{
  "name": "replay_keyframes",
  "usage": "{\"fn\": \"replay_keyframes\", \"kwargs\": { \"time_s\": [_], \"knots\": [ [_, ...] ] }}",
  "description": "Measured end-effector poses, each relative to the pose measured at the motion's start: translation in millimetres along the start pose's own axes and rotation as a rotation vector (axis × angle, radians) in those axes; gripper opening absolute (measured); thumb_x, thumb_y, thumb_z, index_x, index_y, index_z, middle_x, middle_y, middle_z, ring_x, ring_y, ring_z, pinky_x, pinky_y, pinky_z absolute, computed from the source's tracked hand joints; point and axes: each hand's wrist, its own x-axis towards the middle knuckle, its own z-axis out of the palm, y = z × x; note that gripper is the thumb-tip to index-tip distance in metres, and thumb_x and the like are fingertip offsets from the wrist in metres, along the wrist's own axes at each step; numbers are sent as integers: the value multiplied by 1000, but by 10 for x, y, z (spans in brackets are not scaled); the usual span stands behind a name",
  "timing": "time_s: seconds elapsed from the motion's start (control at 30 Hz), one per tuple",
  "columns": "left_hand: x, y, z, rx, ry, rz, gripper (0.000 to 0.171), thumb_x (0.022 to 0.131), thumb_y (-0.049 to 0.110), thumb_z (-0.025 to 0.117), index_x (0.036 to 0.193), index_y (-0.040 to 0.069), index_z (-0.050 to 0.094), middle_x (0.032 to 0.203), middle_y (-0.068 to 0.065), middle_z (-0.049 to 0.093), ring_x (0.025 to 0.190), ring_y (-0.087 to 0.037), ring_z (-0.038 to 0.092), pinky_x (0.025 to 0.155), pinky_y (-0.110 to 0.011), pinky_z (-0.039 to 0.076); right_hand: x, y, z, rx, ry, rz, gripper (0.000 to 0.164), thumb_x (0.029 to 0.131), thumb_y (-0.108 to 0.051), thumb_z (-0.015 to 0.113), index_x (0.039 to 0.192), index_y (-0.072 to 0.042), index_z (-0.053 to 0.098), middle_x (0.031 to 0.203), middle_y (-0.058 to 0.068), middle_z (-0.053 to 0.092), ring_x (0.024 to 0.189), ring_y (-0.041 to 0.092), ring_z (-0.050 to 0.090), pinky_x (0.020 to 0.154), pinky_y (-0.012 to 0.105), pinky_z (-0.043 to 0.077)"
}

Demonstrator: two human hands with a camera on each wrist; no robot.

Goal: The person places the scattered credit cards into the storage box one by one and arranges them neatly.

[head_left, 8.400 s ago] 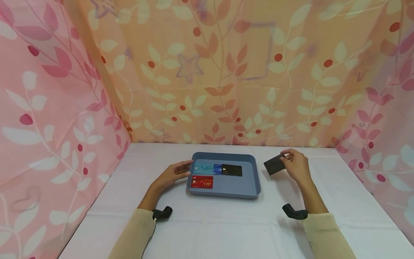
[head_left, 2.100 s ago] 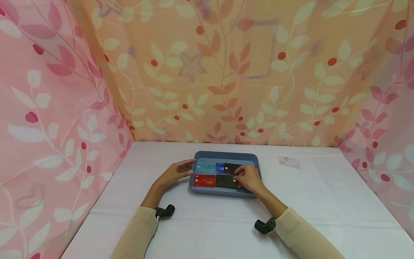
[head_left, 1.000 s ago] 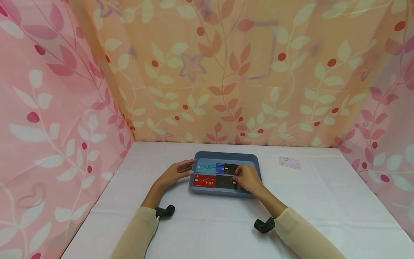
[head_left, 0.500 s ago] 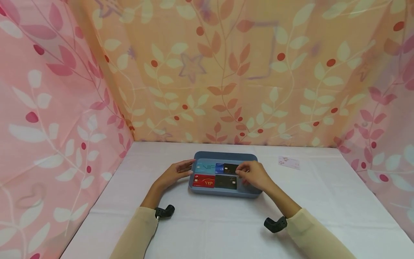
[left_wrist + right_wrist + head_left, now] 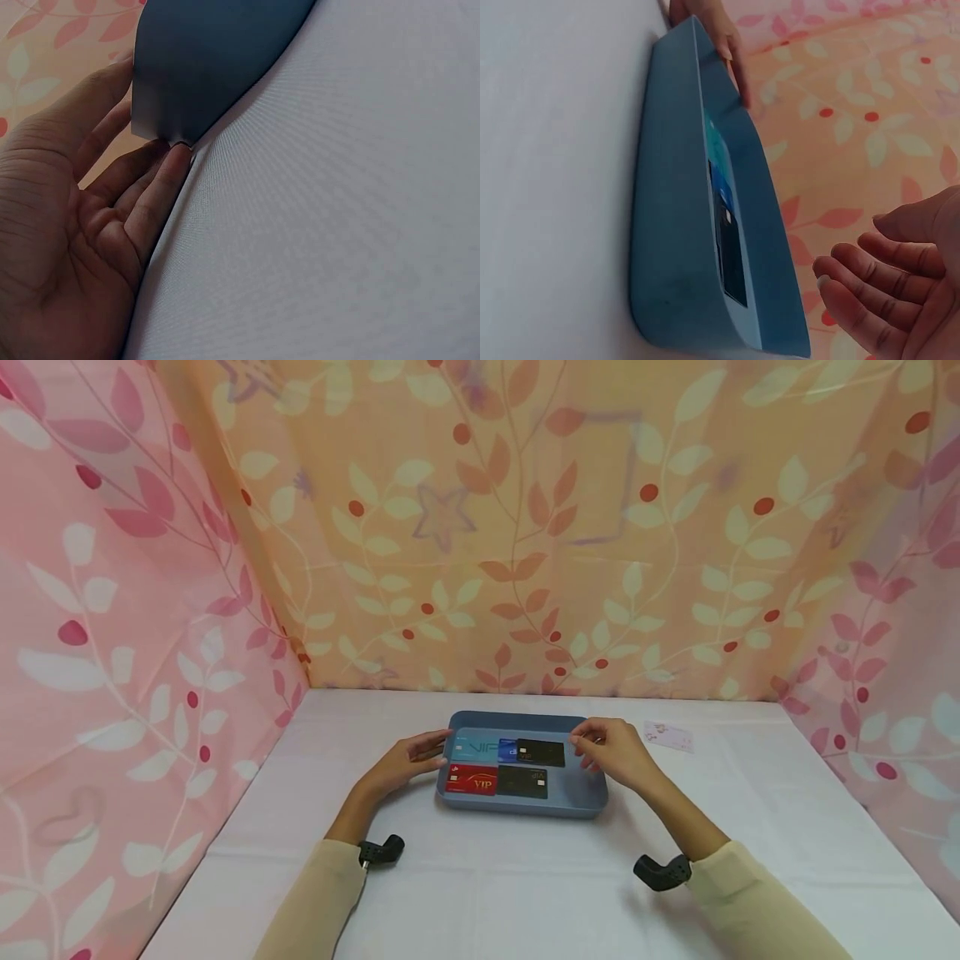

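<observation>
A shallow blue-grey tray (image 5: 573, 792) lies on the white table. In its back row are a teal VIP card (image 5: 472, 749), a blue card (image 5: 507, 750) and a black card (image 5: 542, 753) that overlaps the blue one. The front row has a red VIP card (image 5: 471, 779) beside a dark card (image 5: 522, 782) with upside-down lettering. My left hand (image 5: 405, 766) touches the tray's left end with relaxed fingers; the left wrist view shows fingertips against its wall. Over the tray's right side hovers my right hand (image 5: 615, 752), fingers loosely bent and holding nothing.
To the right of the tray, a pale flowered card (image 5: 668, 737) lies flat on the table, just behind my right hand. Leaf-patterned cloth (image 5: 525, 568) walls the table at the back and both sides.
The dark card, earlier pinched in my right hand, now lies in the tray's front row. My right hand has let go and moved right and back. The left hand stays put.
</observation>
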Motion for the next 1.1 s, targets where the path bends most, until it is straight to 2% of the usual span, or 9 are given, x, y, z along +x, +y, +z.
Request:
{"fn": "replay_keyframes", "kwargs": {
  "time_s": [0.17, 0.4, 0.7, 1.0, 1.1],
  "knots": [
    [-4, -10, -4, -5, -8, 5, 66, 96, 27, 72, 155, 14, 44, 158, -7, 44, 144, -28, 44, 113, -47, 40, 1, 31, -134, -14, 25, -12, 18, 98, -13, 68, 106, 2, 71, 87, 21, 72, 70, 38, 71, 61, 41, 62],
    [-5, -47, -10, -16, 6, 4, 64, 96, 27, 73, 153, 19, 46, 157, -7, 45, 143, -29, 44, 112, -45, 41, -4, 84, -321, -82, 57, -25, 15, 98, -13, 69, 105, 0, 72, 87, 18, 72, 68, 30, 71, 57, 32, 61],
    [-13, -32, -16, -34, 5, 0, 63, 96, 25, 73, 153, 18, 47, 157, -7, 45, 143, -28, 44, 114, -46, 39, -25, 213, -552, -157, 118, -19, 16, 98, -13, 68, 105, 0, 72, 86, 11, 74, 67, 18, 70, 58, 31, 61],
    [4, -30, 2, -51, -6, 16, 62, 97, 19, 71, 153, 14, 46, 157, -9, 44, 144, -30, 43, 114, -45, 38, -65, 446, -758, -239, 186, -8, 18, 98, -14, 67, 105, 1, 72, 87, 12, 73, 71, 20, 69, 56, 25, 58],
    [9, -28, 4, -42, 0, 10, 61, 97, 20, 71, 153, 17, 47, 157, -7, 45, 144, -27, 44, 114, -43, 39, -69, 521, -827, -261, 210, -17, 18, 98, -14, 67, 104, 2, 72, 87, 14, 74, 73, 26, 70, 56, 25, 57]
  ]
}}
